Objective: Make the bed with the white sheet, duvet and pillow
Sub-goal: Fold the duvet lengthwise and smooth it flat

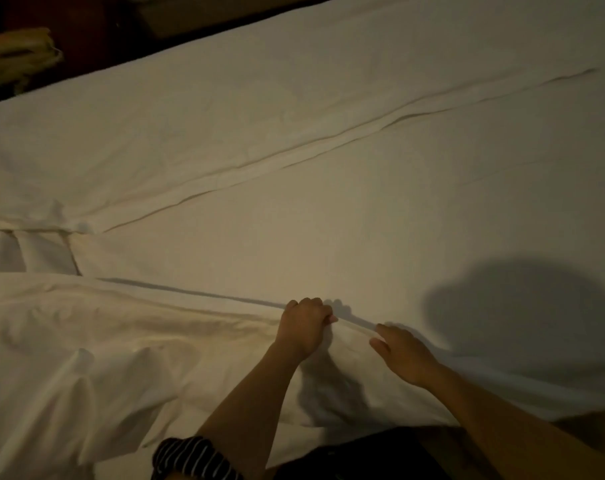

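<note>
two hands work the far hem of what we take to be the duvet (121,341), which lies bunched along the near side over the flat white sheet (329,220). the left hand (306,325) has its fingers curled tight round that hem. the right hand (403,356) lies just beside it, fingers nearly straight, resting on the cloth and holding nothing. we see no pillow. the likeliest slip, as we judge it — a pull made by the left hand alone would drag the hem askew, since the right has no hold on it. a hard tug could also catch the sheet beneath and deepen the long crease (329,147) running across it. the heaped folds (69,375) at the left may twist further if the hem is drawn out before they are shaken loose.
</note>
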{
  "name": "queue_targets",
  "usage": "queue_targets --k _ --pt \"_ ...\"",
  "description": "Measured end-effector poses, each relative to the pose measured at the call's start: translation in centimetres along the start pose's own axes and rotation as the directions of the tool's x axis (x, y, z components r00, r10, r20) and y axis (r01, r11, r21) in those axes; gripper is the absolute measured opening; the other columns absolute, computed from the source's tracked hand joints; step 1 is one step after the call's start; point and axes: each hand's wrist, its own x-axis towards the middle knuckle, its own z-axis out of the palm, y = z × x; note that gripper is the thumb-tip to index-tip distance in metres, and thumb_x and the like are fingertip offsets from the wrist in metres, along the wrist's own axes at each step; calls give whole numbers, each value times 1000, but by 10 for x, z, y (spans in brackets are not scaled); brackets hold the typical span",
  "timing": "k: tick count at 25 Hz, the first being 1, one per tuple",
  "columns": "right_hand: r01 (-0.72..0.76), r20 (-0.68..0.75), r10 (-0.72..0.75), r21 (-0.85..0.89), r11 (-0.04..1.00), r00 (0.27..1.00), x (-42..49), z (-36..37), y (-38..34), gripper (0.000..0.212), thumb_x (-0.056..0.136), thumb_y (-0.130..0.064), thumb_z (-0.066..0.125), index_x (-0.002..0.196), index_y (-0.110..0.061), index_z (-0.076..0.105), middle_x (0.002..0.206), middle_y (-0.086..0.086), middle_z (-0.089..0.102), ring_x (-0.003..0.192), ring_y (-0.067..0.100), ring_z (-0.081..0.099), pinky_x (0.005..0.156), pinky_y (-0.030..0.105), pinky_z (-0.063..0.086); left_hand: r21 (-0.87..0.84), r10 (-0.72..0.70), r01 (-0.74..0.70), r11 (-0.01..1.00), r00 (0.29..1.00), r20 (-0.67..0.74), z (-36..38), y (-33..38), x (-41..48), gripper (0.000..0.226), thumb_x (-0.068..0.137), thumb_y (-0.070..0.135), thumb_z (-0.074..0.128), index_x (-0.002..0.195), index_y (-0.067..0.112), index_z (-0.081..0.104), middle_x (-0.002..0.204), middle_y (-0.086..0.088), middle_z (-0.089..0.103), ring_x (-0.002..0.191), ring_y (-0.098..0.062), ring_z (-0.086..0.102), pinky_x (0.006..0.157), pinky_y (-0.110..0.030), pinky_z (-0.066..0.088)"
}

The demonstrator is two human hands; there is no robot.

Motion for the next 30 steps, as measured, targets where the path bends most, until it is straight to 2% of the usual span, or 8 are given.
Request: queue_targets --k 4,8,12,15,18,19,23,30 --pt "-128 -151 117 -65 990 982 -13 -1 28 37 104 -31 24 113 -15 56 117 5 59 108 23 56 89 32 41 -14 45 -47 999 994 -104 -1 -2 3 31 102 29 38 111 15 64 109 -5 63 104 -22 54 84 -31 33" --pt "29 -451 -73 -104 994 889 6 -41 28 19 83 -16 48 69 -14 60 62 7 60 55 30 60 48 30 46 -36 18 -31 999 952 -305 -31 -4 21 21 83 19 53 71 14 69 67 -5 63 64 -27 60 57 -29 40" --pt "116 -563 -307 -349 930 767 46 -139 5 12 74 -11 51 65 -13 59 54 5 54 45 27 54 42 29 44 -59 -33 5 998 872 -488 -95 -20 45 9 71 15 62 63 13 65 57 -3 59 54 -27 56 48 -28 39" --pt "122 -612 -347 -378 918 711 84 -208 -22 19 82 -13 51 65 -8 58 55 11 55 49 32 55 45 38 47 -80 -72 30 996 793 -606 -145 -45 75 11 74 16 61 65 10 63 58 -5 60 55 -28 55 50 -27 36" --pt "78 -575 -295 -370 926 763 130 -236 -28 17 96 -11 49 88 -3 62 83 18 63 81 37 59 72 43 45 49 -21 66 997 779 -627 -165 -69 109 16 77 21 55 67 10 62 61 -7 57 56 -29 55 49 -27 37" --pt "51 -548 -281 -397 917 788 142 -233 -25 21 100 -16 43 98 -5 61 93 17 63 91 36 57 79 40 42 79 -23 90 993 791 -612 -160 -77 117 8 71 16 65 68 9 62 62 -8 56 56 -30 55 48 -27 37" --pt "13 -501 -238 -411 912 832 176 -211 -18 31 103 -25 33 109 -8 57 109 14 59 103 32 51 86 38 35 -38 -256 279 960 807 -532 -129 -89 133 41 38 -18 78 65 7 59 63 -10 54 53 -29 50 48 -26 26" --pt "-38 -403 -127 -377 925 906 138 -200 2 35 99 -43 35 120 -20 50 121 2 51 114 23 45 92 35 31 -29 -134 134 991 906 -403 -112 -56 127 11 85 -2 60 95 0 63 95 -18 60 85 -38 54 65 -35 30"
